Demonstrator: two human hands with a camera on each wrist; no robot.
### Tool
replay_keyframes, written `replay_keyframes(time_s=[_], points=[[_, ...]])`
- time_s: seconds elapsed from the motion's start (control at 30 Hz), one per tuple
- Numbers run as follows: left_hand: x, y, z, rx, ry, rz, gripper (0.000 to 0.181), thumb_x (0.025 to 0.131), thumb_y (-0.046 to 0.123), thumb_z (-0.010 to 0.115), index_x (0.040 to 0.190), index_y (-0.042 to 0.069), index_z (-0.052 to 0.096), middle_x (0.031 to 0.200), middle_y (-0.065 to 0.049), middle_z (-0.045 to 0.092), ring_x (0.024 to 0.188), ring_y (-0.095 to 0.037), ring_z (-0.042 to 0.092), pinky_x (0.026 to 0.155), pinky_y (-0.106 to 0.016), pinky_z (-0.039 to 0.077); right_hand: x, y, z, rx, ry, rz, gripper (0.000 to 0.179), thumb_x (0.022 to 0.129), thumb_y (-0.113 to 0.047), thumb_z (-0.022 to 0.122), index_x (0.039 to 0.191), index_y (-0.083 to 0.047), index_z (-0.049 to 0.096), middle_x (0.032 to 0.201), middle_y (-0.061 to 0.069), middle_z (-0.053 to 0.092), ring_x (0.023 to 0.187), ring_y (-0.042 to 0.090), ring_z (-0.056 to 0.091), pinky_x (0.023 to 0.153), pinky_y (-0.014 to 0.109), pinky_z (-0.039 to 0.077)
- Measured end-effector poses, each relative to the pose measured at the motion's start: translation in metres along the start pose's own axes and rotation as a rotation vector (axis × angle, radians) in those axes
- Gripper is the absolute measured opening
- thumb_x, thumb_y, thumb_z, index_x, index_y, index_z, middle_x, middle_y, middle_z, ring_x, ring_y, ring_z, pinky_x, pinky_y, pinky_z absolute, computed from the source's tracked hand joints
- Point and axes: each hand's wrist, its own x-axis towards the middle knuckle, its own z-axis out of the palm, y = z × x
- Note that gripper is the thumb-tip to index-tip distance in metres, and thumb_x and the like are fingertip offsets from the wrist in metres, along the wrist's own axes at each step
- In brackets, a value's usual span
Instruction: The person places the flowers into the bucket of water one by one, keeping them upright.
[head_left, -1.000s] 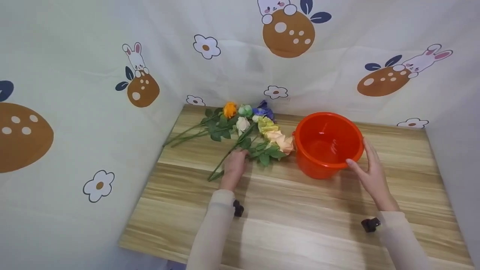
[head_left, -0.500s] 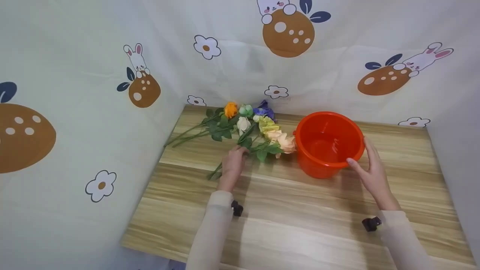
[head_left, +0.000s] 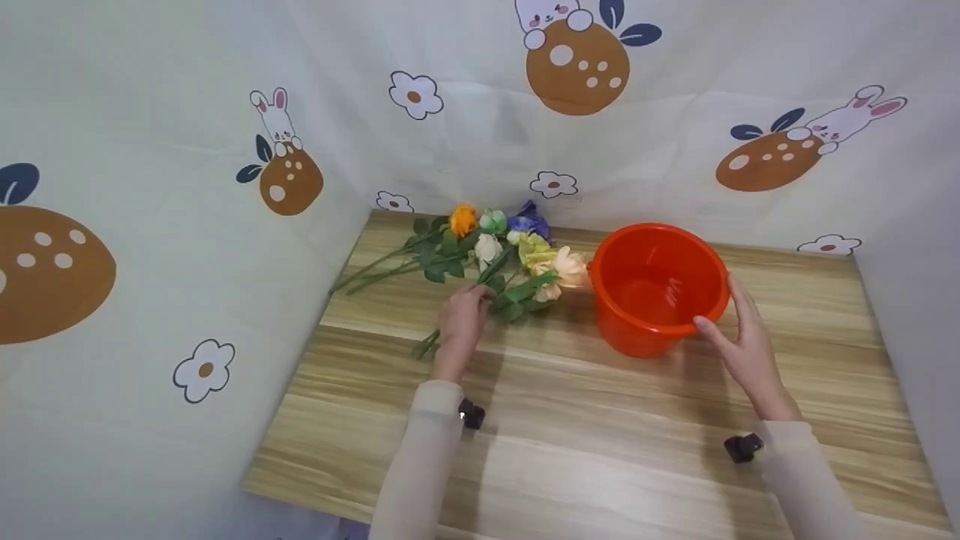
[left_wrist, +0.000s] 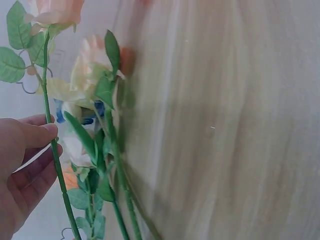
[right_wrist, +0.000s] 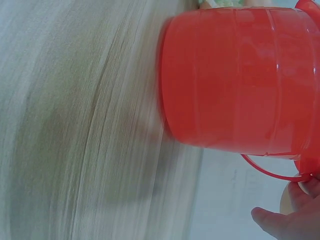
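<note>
Between thumb and fingers, my left hand (head_left: 461, 315) pinches the green stem of an artificial peach rose (left_wrist: 56, 12), raised over other blooms in the left wrist view. Behind it lie another peach rose (left_wrist: 92, 62), a white rose (head_left: 487, 249) and a yellow-green flower (head_left: 534, 247). To the right stands a red plastic bucket (head_left: 634, 341), upright on the table, its inside bare. My right hand (head_left: 750, 360) touches the bucket's right rim with fairly straight fingers, thumb spread apart. In the right wrist view, its fingertips are right at the thin red handle (right_wrist: 272, 174).
An orange flower (head_left: 463, 220), a pale green one (head_left: 493, 220) and a blue one (head_left: 529, 221) lie at the back of the wooden table (head_left: 600, 450). A printed cloth backdrop (head_left: 480, 142) hangs close behind the flowers and bucket.
My left hand has shifted slightly up and left, and the pinched peach rose's head has risen, now overlapping the yellow-green flower. The bucket and right hand are nearly still.
</note>
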Motion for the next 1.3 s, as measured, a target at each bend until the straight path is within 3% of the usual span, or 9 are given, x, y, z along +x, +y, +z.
replay_keyframes(time_s=[0.53, 0.87, 1.3], points=[[0.003, -0.003, -0.018, -0.048, 0.004, 0.005, 0.013, 0.098, 0.017, 0.064, 0.104, 0.019, 0.076, 0.109, 0.001, 0.072, 0.1, -0.025, 0.07, 0.083, -0.042, 0.059, 0.0, 0.0, 0.001, -0.008, -0.006, -0.003, 0.085, 0.093, -0.026, 0.071, 0.16, -0.018, 0.021, 0.166, 0.012, 0.021, 0.153, 0.039, 0.018, 0.118, 0.07, 0.015], [0.006, -0.005, -0.024, -0.097, 0.079, 0.029, 0.014, 0.096, 0.008, 0.064, 0.1, 0.012, 0.076, 0.096, -0.004, 0.071, 0.093, -0.026, 0.07, 0.084, -0.041, 0.058, -0.001, -0.001, 0.001, -0.007, -0.003, 0.004, 0.085, 0.093, -0.027, 0.071, 0.16, -0.019, 0.02, 0.166, 0.015, 0.022, 0.153, 0.039, 0.018, 0.118, 0.071, 0.015], [0.009, 0.004, -0.036, -0.156, 0.116, -0.005, 0.012, 0.096, 0.016, 0.067, 0.101, 0.016, 0.078, 0.094, 0.0, 0.07, 0.09, -0.02, 0.07, 0.078, -0.034, 0.059, -0.001, 0.002, 0.001, -0.002, -0.009, 0.013, 0.085, 0.093, -0.028, 0.07, 0.161, -0.023, 0.018, 0.167, 0.011, 0.02, 0.153, 0.039, 0.017, 0.118, 0.071, 0.015]])
